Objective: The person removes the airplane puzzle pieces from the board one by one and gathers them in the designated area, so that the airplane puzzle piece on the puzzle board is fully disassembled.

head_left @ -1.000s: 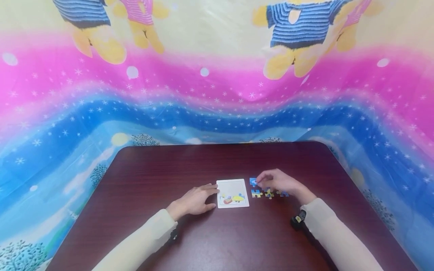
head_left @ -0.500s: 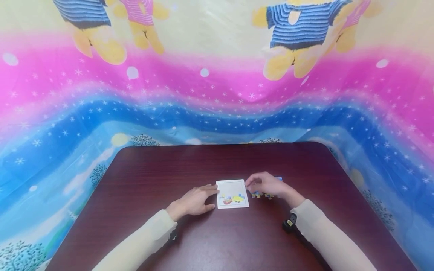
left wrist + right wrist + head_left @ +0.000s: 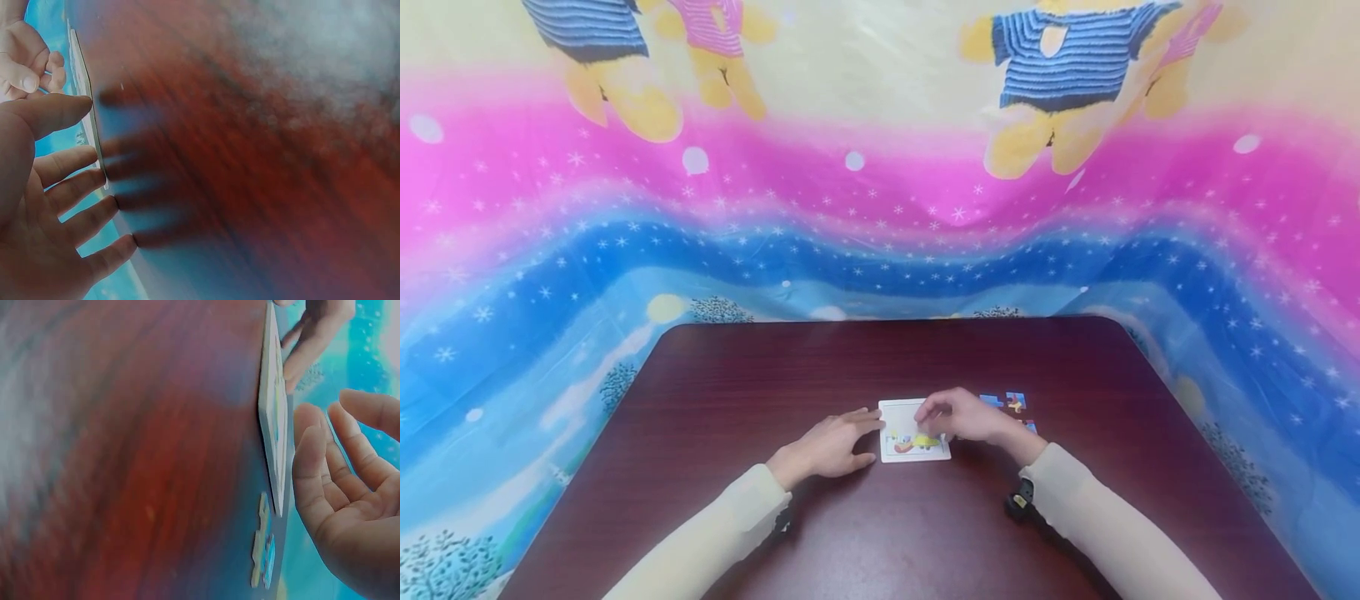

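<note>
A white-framed puzzle tray (image 3: 891, 407) lies mid-table, its lower part filled with a colourful picture and its upper part pale. My left hand (image 3: 831, 443) rests at the tray's left edge; in the left wrist view its fingers (image 3: 75, 187) are spread along the frame. Over the tray's right half, my right hand (image 3: 966, 415) pinches a puzzle piece between thumb and index finger. The piece itself is hidden behind the fingers. In the right wrist view the pinching thumb (image 3: 309, 453) stands just above the tray (image 3: 269, 406).
Loose puzzle pieces (image 3: 1016, 401) lie right of the tray, partly covered by the right hand; some pieces (image 3: 258, 544) show flat beside the tray's end in the right wrist view. A patterned cloth (image 3: 880, 208) hangs behind the dark table (image 3: 775, 358).
My right hand has moved left from the loose pieces to over the tray, uncovering pieces at the right. The left hand has stayed at the tray's edge.
</note>
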Action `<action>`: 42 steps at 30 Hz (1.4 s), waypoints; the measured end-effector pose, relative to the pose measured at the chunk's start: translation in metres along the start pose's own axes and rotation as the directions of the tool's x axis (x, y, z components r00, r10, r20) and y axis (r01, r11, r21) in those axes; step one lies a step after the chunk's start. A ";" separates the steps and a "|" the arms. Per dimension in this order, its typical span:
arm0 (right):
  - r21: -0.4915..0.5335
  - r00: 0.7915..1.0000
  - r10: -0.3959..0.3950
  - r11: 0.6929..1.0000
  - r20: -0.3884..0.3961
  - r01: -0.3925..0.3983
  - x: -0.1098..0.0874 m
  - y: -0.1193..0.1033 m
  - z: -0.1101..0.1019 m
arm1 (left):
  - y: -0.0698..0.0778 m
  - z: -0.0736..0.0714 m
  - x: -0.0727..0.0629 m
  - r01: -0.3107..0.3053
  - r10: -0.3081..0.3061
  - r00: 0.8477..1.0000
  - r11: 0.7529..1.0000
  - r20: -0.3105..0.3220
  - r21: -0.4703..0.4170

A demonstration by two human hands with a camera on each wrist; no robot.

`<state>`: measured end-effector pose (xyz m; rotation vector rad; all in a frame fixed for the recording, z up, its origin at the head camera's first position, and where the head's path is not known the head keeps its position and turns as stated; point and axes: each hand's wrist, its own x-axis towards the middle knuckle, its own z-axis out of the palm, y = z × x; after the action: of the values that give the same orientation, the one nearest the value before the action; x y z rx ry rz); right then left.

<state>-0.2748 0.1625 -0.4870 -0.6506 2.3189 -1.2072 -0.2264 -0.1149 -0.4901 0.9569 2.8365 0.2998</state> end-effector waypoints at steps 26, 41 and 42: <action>-0.020 0.999 -0.027 0.999 0.024 0.027 0.011 -0.011 0.023 | 0.000 0.000 0.000 -0.019 0.019 1.000 1.000 -0.008 -0.018; -0.063 0.998 -0.007 0.998 0.057 0.010 0.013 -0.015 0.025 | 0.002 -0.002 0.000 -0.006 0.006 1.000 1.000 0.002 -0.012; -0.065 0.998 -0.006 0.998 0.061 0.010 0.012 -0.016 0.025 | 0.002 -0.002 0.000 -0.005 0.005 1.000 1.000 0.002 -0.010</action>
<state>-0.2670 0.1314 -0.4891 -0.7101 2.3154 -1.1042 -0.2257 -0.1136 -0.4877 0.9622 2.8286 0.3129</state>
